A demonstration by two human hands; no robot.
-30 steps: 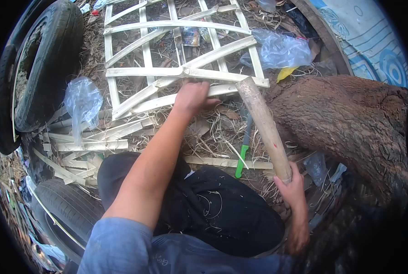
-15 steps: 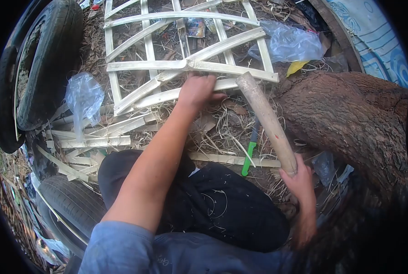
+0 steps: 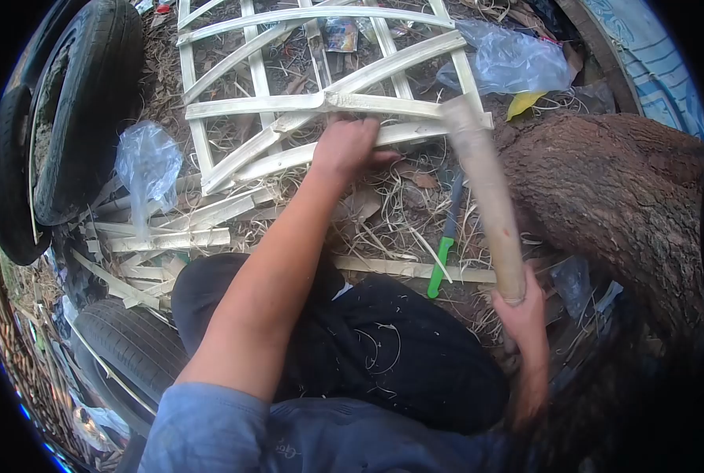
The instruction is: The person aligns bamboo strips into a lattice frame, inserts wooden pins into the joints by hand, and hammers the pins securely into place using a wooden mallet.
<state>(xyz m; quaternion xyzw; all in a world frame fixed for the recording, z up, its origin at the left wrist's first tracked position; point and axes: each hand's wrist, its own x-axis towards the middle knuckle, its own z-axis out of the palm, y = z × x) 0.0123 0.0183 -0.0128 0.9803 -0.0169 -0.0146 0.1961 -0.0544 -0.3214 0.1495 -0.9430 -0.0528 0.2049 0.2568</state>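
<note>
A lattice of pale split strips (image 3: 249, 105) lies over the ground at the top. My left hand (image 3: 347, 147) is closed on the lowest strip of this lattice, near its middle; part of the fingers is hidden beneath the strips. Wrapped round the lower end of a thick wooden stick (image 3: 495, 213) is my right hand (image 3: 523, 309). The stick's upper end, blurred, overlaps the lattice's lower right corner. Between my hands a green-handled knife (image 3: 442, 264) rests on the ground among thin shavings.
Old tyres (image 3: 91, 110) stand at the left, beside a clear plastic bag (image 3: 147, 169). Loose strips (image 3: 170, 240) lie below the bag. A thick tree trunk (image 3: 604, 197) fills the right side. Another plastic bag (image 3: 517, 63) and a yellow leaf (image 3: 524, 103) lie near the lattice's right edge.
The view has shifted a little. The stick's upper end has moved up and right, onto the lattice's corner, and is now blurred. My left hand keeps its place at the lattice.
</note>
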